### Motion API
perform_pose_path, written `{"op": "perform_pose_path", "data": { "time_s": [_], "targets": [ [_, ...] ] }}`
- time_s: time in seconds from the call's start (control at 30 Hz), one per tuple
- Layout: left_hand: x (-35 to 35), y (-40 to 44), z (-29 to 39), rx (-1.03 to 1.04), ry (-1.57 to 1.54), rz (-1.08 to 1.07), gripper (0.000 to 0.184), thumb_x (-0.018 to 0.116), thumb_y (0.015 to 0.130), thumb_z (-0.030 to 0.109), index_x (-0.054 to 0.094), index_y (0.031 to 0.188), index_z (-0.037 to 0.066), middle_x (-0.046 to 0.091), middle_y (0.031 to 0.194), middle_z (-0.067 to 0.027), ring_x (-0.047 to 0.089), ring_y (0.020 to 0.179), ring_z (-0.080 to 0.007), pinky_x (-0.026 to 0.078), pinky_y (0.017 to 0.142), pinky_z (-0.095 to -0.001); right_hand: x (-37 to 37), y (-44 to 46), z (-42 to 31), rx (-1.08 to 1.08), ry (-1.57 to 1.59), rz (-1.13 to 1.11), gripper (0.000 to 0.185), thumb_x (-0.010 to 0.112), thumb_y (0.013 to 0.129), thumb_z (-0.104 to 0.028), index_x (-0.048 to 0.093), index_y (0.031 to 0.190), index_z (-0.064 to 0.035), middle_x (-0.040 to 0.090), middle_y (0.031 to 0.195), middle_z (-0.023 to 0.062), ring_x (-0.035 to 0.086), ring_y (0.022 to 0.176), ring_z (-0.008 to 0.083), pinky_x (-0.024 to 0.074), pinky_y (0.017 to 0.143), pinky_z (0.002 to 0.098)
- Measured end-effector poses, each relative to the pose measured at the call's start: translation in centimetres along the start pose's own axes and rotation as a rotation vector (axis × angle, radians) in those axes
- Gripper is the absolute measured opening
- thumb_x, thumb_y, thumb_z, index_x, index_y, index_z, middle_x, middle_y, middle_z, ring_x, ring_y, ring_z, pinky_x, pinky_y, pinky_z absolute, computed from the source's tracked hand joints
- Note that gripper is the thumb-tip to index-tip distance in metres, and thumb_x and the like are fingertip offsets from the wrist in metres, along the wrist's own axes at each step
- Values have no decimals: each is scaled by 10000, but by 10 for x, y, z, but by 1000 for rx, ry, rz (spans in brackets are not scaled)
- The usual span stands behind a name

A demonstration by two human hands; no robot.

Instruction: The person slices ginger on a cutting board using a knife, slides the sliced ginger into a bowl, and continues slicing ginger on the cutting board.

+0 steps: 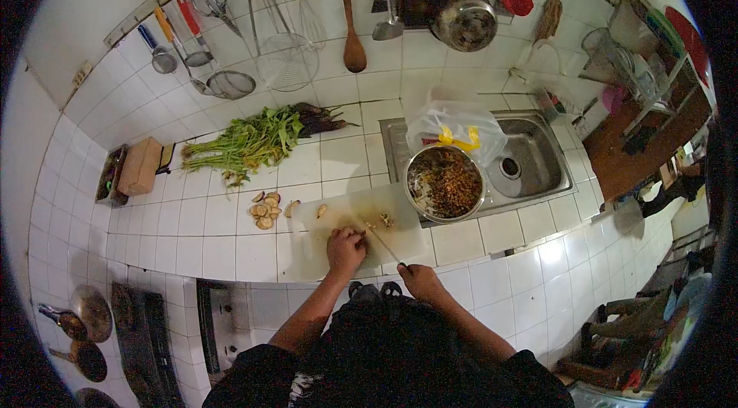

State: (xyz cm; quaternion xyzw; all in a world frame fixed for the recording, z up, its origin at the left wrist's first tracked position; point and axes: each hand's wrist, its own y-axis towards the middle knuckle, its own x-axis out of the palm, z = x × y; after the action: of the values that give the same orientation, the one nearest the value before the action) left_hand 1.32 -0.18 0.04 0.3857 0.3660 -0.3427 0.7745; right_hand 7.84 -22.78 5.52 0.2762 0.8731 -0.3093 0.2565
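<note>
My right hand is closed around the handle of a knife, whose blade slants up and left over a pale cutting board. My left hand rests on the board with its fingers curled down; what they hold, if anything, is hidden. Small chopped pieces lie just beyond the blade. One pale clove-like piece is near the board's far edge. Left of the board sits a small heap of pale slices or cloves, with one more piece beside it.
A metal bowl of brown crumbly food stands by the sink, against a plastic bag. Leafy greens lie at the back of the tiled counter, near a brown box. Utensils and pans hang above.
</note>
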Motion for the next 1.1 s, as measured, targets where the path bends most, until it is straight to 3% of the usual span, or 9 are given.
{"op": "perform_pose_path", "data": {
  "time_s": [0.23,0.67,1.1],
  "targets": [
    [-6,-16,8,14,79,-71,219,726,669,197,731,874,120,588,1068,-21,500,1074,-279,442,818,-466,-13,-8,-11,66,65,-119,618,411,981,-493,650,906,72,635,914,325,594,928,503,458,821,521],
    [-8,-18,14,-6,99,-49,192,723,673,204,726,838,106,602,1090,-39,517,1055,-297,444,795,-467,3,0,0,-10,30,-82,616,401,991,-479,645,821,60,651,797,273,635,833,448,466,787,503],
    [-12,-17,16,35,123,-44,227,726,668,213,732,873,115,592,1063,-29,508,1060,-278,444,799,-476,10,23,1,5,-39,-74,585,383,988,-457,661,920,53,648,942,306,599,952,489,455,865,543]
  ]
}}
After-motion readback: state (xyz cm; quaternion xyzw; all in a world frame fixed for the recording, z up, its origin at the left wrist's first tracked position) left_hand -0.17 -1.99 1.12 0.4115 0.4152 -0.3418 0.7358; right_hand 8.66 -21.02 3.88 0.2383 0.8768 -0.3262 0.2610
